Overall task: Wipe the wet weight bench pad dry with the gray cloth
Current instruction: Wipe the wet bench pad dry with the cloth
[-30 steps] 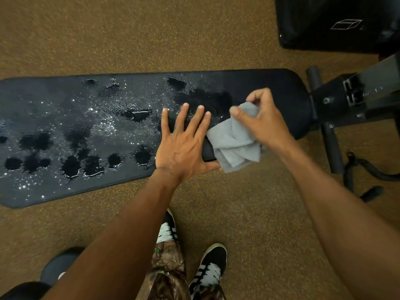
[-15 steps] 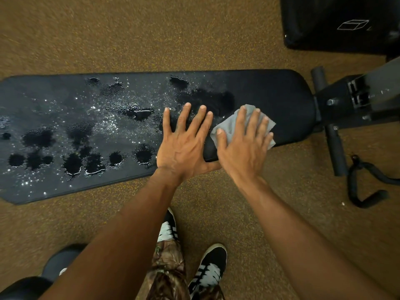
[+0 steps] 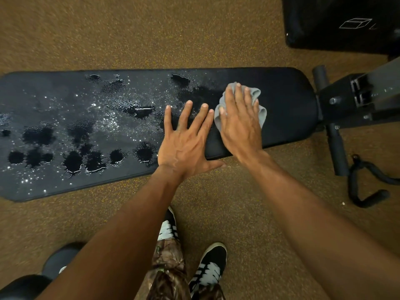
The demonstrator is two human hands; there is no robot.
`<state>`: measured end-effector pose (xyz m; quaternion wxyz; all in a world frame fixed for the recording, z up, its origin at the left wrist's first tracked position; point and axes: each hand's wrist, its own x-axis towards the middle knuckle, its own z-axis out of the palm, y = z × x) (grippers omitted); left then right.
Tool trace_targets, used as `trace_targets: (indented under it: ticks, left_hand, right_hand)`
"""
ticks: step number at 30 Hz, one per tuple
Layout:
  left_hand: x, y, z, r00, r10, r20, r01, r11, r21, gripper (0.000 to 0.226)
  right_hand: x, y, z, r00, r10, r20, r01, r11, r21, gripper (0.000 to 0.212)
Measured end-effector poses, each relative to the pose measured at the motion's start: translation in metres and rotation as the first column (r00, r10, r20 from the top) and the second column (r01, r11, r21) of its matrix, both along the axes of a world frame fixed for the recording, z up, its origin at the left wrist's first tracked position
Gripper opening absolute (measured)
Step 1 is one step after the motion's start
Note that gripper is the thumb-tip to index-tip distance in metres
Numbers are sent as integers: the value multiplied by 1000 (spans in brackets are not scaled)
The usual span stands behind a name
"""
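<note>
Right hand (image 3: 239, 124) flat, pressing gray cloth (image 3: 258, 109) onto wet bench pad (image 3: 65, 118); left hand (image 3: 184, 144) spread, probably bracing.

No legible text, number or brand name appears anywhere in the view.

One sign is present: a white line drawing of a box (image 3: 355, 23), shown in perspective, printed on the black object (image 3: 324, 29) at the far right. A fragment of a further white mark lies just right of the drawing, cut off at the frame edge; it cannot be read.

The shoes (image 3: 207, 271) at the near centre carry white stripes on black; no brand lettering can be made out on them.
</note>
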<state>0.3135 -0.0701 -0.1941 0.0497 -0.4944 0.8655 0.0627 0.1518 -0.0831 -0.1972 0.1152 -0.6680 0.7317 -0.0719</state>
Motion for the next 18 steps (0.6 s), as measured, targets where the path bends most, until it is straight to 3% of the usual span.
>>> trace_targets:
  ticks: [4,12,15,18]
  left_hand:
    - [0,0,0,1000,4,1,-4,1000,3,130]
    - [-1,0,2,1000,13,4,-12,1000,-3,129]
    - [-1,-1,2,1000,13,3,-13,1000,-4,128]
    - [0,0,2,1000,11,3,-11,1000,-1,128]
  right_hand:
    - [-32,42,6,976,217,-23,-216,975,41,54]
    - [-27,-33,3,999,-20,49,21,999,-36,50]
    - [-19,-11,3,988,141,66,-137,989,-60,47]
    - [-39,28,6,953,303,-21,-303,953,-21,50]
